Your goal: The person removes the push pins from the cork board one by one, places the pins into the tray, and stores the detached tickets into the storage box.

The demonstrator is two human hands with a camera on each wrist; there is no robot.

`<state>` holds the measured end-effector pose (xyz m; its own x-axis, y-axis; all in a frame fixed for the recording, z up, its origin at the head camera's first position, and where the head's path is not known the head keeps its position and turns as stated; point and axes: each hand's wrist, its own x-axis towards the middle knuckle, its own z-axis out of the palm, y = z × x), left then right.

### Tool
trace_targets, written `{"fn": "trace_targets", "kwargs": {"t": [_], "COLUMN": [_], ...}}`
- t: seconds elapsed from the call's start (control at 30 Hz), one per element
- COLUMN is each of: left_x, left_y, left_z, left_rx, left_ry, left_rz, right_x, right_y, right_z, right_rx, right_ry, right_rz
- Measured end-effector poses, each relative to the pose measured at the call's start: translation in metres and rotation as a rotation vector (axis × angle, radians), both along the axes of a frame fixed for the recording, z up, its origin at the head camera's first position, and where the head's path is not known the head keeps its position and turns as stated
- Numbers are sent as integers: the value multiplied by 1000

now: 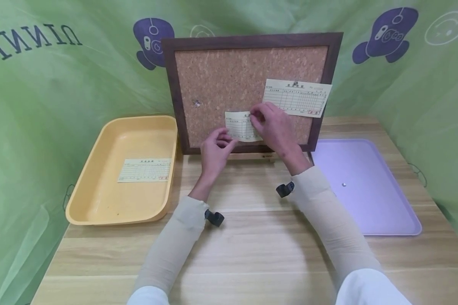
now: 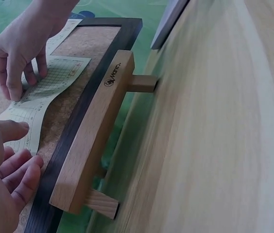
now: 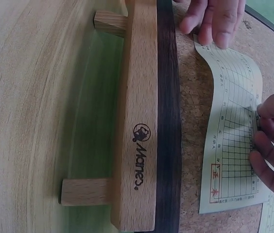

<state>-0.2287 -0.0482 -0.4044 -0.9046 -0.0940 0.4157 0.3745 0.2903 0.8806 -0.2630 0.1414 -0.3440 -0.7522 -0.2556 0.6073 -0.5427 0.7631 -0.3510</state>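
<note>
Head view: left hand (image 1: 215, 153) loose, right hand (image 1: 277, 128) bent over slip (image 1: 237, 127), its grip unclear.

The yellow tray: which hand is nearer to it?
Left. The left hand is right of the yellow tray, across a gap; the right hand is farther right, at the paper slip on the corkboard.

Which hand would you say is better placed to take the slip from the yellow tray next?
Probably the left hand: it is nearer the yellow tray, while the right hand is at the upper edge of another slip.
</note>
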Motion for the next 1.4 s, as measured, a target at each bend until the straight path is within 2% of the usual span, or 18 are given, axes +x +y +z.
{"fn": "trace_targets", "kwargs": {"t": [0.13,0.4,0.6,0.77,1.0,1.3,1.4], "left_x": [-4,-9,-14,-16,-18,-24,-27], "left_y": [2,1,-1,-2,-1,-1,-2], "left_z": [0,7,11,13,15,23,25], "left_rx": [-50,-278,-362,-363,-368,-296,-273], "left_ry": [16,42,53,80,134,200,202], "left_rz": [1,28,23,15,59,95,102], "right_x": [-1,-1,-1,-2,-1,-1,-1], "right_y": [0,0,0,1,-1,-2,-3], "right_z": [-1,0,-1,-2,-2,-2,-1], "right_rx": [-2,-5,-8,-9,-7,15,23], "right_ry": [8,6,11,27,45,68,70], "right_rz": [7,8,13,11,7,-20,-21]}}
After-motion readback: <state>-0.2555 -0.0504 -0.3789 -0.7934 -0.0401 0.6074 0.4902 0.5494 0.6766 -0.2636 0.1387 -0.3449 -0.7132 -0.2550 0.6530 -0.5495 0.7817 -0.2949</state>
